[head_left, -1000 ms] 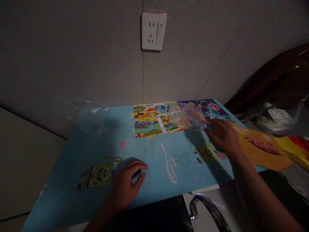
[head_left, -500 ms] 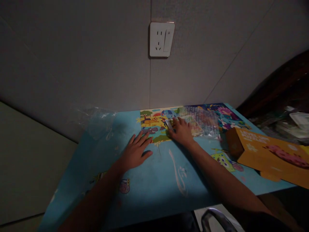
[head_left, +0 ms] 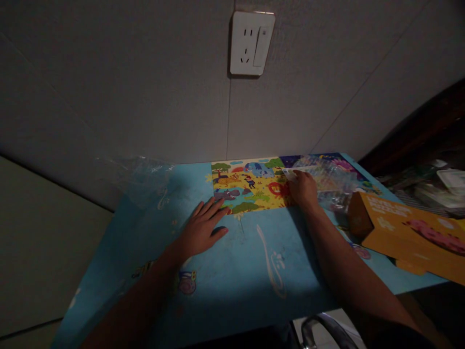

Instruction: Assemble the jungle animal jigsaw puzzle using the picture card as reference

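Here, the animal picture [head_left: 259, 186] lies flat on the blue bench [head_left: 232, 271], near the wall [head_left: 163, 87]. The left hand [head_left: 203, 231] is spread, grasping nothing, fingertips at the picture's near left corner. The right hand [head_left: 304, 190] is at its right end, fingers on a pale-edged card [head_left: 289, 175]; whether they grip it, I cannot tell. Right of the picture are clear plastic [head_left: 343, 189] and an orange box [head_left: 410, 232].

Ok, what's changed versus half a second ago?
The right hand and the small white-edged picture card moved right, baring more of the yellow-and-green animal picture board. The crumpled clear plastic around the card shifted right too. Left hand and open orange cardboard box: unchanged.
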